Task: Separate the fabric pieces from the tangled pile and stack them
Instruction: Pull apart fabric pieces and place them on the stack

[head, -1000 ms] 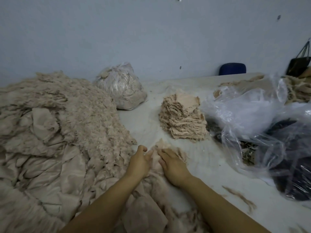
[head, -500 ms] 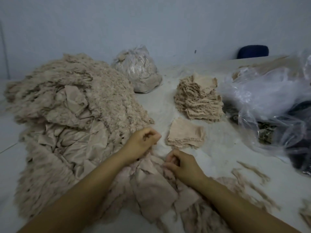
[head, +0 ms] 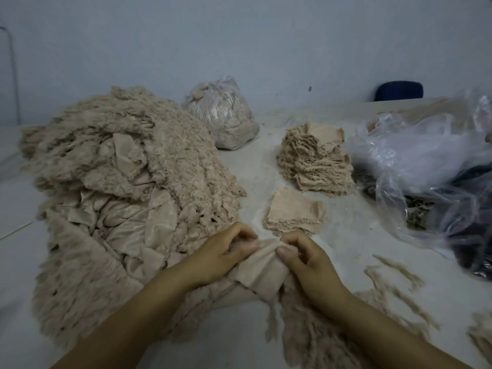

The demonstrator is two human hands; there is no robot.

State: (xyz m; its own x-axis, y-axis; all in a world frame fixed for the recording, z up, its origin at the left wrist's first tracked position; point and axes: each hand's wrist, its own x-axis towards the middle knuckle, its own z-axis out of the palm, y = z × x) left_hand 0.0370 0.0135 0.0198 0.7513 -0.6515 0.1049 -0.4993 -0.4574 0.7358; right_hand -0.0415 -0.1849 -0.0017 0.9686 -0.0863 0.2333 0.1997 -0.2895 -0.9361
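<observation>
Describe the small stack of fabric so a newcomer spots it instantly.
Start at the huge tangled beige fabric pile on the left of the white table. Just right of its lower edge, directly beyond the two hands, lies the low flat stack of beige fabric squares. Unlike the tall ragged beige stack behind it, it is only a few layers high with a smooth top.

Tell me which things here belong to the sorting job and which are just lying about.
Job: left hand and right hand pinching a fabric piece; tangled pile; small stack; tall stack.

Lying about: tied bag; loose plastic bags; blue chair back; scraps.
</observation>
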